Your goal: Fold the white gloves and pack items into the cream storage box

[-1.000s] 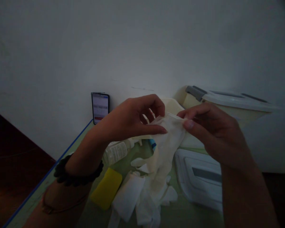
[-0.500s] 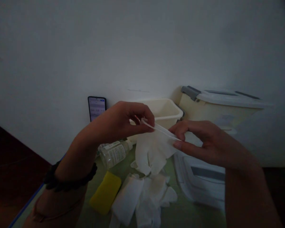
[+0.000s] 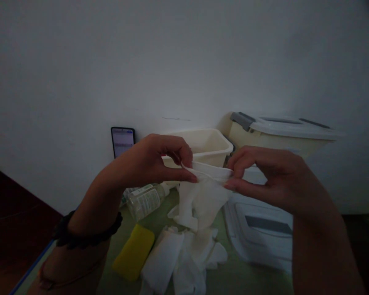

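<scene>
The white glove (image 3: 208, 200) now gapes wider, seemingly more accessible, cuff (image 3: 210, 169) pinched by fingers (image 3: 185, 152) of left hand (image 3: 160, 159) and right hand (image 3: 270, 177).

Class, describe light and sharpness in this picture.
Head view: dim overall, dark at lower left; head view: the phone has a lit screen with unreadable text; head view: small print on the bottle is blurred; head view: the white glove looks soft-edged.

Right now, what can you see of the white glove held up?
The white glove looks thin, limp and rubbery. The left hand and right hand pinch opposite sides of its rimmed opening, uppermost and spread. The rest hangs in front of the cream bin; whether it touches the white pile below is unclear.
</scene>
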Motion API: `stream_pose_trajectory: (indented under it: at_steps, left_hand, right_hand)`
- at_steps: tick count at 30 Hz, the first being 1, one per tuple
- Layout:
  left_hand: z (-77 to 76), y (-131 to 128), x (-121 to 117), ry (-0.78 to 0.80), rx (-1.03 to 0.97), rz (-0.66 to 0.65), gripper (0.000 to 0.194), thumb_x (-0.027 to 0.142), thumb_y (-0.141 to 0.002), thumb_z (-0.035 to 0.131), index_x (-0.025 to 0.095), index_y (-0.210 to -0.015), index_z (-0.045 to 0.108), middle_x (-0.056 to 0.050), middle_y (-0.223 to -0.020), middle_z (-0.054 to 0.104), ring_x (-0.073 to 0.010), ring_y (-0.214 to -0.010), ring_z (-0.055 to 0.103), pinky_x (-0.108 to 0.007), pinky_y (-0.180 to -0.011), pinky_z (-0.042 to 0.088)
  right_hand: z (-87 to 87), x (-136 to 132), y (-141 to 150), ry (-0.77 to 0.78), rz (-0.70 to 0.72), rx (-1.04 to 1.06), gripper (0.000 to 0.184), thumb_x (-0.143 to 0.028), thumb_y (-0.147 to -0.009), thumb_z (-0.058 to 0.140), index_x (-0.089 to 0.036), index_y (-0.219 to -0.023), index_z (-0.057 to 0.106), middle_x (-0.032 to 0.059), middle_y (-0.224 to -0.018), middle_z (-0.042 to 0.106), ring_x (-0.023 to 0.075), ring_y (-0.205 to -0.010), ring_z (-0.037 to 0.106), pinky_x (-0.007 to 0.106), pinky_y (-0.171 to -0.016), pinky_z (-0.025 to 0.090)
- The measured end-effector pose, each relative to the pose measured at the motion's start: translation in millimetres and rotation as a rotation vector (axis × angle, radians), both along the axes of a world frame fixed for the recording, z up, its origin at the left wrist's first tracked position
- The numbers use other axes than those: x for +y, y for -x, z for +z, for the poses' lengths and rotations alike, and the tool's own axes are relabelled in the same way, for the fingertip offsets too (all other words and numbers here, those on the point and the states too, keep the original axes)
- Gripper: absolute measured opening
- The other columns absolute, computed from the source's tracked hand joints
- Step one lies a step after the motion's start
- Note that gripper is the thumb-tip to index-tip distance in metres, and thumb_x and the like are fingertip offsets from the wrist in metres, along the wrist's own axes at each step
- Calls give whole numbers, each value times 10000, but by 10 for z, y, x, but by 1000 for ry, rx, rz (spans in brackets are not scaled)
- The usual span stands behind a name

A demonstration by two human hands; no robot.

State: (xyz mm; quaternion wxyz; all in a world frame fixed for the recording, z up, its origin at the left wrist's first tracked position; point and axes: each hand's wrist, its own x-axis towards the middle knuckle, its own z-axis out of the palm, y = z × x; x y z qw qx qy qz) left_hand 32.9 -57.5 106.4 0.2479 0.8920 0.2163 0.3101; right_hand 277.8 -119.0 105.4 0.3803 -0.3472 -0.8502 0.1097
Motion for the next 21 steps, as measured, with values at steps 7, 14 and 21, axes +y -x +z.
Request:
stream_pose_trajectory:
  at_steps: [7, 14, 21]
  left_hand:
    - [15, 5, -7, -1, -7, 31, 172, 282, -701, 769, 161, -708, 645, -14, -779, 708, -119, -726, 635, -218, -680, 493]
    - [8, -6, -9, -21, -2, 30, 191, 317, -735, 740, 158, -700, 640, -27, -784, 710, -119, -724, 632, -221, -675, 481]
    - [6, -32, -28, -34, -41, 66, 195, 271, -742, 719, 145, -641, 609, -27, -765, 696, -117, -715, 626, -200, -604, 473]
  right_hand:
    - [-2, 10, -50, 93, -13, -74, 192, -258, -705, 780, -203, -787, 615, 15, -805, 654, 157, -751, 621, 286, -686, 483]
    - [-18, 1, -10, 25, -55, -75, 149, -278, -778, 703, -209, -734, 579, 17, -757, 628, 155, -711, 596, 290, -657, 471]
    - [-42, 5, 27, 25, -55, -54, 167, -211, -809, 641, -209, -675, 542, 13, -733, 624, 151, -686, 587, 293, -649, 445]
